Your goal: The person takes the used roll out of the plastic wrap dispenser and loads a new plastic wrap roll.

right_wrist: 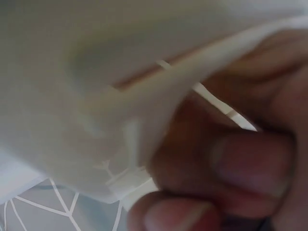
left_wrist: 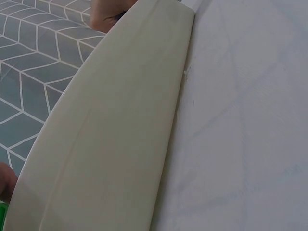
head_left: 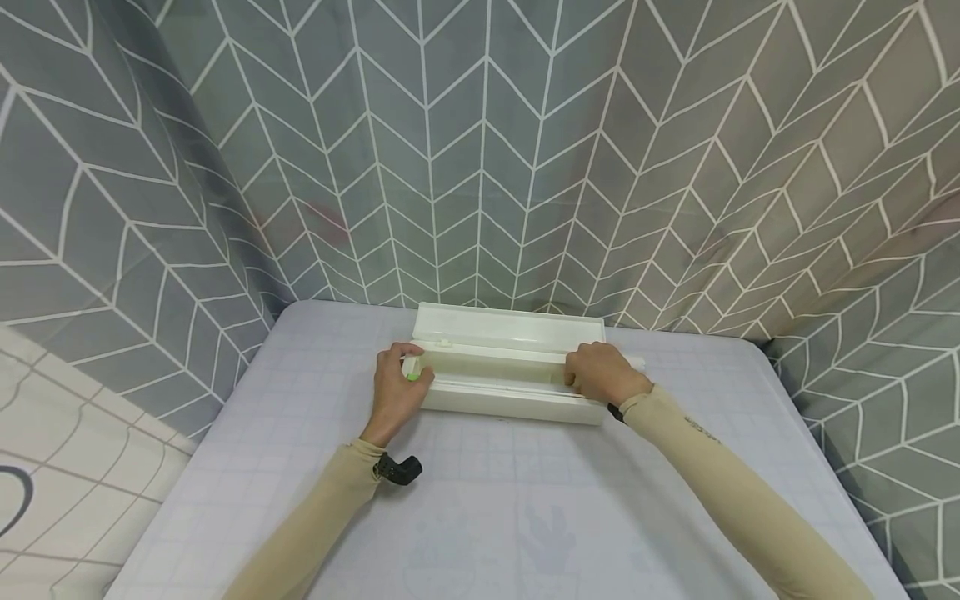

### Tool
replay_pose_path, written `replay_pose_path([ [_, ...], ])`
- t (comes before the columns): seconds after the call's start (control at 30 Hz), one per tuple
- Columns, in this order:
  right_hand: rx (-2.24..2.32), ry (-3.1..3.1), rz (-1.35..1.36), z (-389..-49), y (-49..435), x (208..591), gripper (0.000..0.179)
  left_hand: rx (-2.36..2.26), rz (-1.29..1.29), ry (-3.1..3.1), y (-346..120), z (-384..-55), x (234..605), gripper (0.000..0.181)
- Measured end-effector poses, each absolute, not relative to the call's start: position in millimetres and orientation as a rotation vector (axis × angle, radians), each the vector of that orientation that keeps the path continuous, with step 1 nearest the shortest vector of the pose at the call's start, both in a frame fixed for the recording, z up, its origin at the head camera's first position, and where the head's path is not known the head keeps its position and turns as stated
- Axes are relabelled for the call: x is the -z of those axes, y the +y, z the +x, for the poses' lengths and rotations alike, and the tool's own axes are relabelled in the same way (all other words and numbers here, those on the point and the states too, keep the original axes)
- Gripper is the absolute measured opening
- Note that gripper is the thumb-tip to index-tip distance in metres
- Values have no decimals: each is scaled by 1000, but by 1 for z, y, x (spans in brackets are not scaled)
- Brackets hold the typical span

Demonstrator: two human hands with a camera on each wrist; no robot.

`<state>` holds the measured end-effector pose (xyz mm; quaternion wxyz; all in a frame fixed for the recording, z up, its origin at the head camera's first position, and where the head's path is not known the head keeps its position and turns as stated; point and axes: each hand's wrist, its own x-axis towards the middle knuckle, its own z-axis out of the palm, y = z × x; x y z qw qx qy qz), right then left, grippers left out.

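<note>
A long white box [head_left: 510,406] lies on the table, its lid [head_left: 510,327] tilted back on the far side. The trough inside shows pale. At the box's left end my left hand [head_left: 395,390] grips the end, thumb and fingers around a small piece with a green part [head_left: 413,377]. My right hand [head_left: 602,373] curls its fingers over the right end. Close up in the right wrist view, the right hand's fingers [right_wrist: 250,163] bend against the white end, which is blurred. The box's long outer wall [left_wrist: 110,125] fills much of the left wrist view.
The table [head_left: 487,508] has a pale, faintly patterned cover. Grey curtains [head_left: 480,150] with white chevron lines hang right behind its far edge and along the sides. A short white end [head_left: 637,363] juts out beyond the right hand.
</note>
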<state>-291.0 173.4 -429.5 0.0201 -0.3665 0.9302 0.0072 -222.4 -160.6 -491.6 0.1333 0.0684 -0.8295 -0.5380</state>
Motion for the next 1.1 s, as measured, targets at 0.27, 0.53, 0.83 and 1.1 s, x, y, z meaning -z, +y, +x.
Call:
replay_pose_path([
  [0.27, -48, 2879, -1128, -291, 174, 431, 22, 1555, 212, -2421, -161, -223, 491, 37],
  [0.53, -4, 2908, -1084, -291, 173, 432, 21, 1553, 220, -2430, -161, -221, 490, 37],
  [0.83, -2, 2959, -1140, -289, 176, 436, 23, 1560, 221, -2427, -161, -221, 491, 36],
  [1.1, -4, 2954, -1197, -287, 179, 433, 27, 1557, 216, -2421, -161, -220, 491, 35],
])
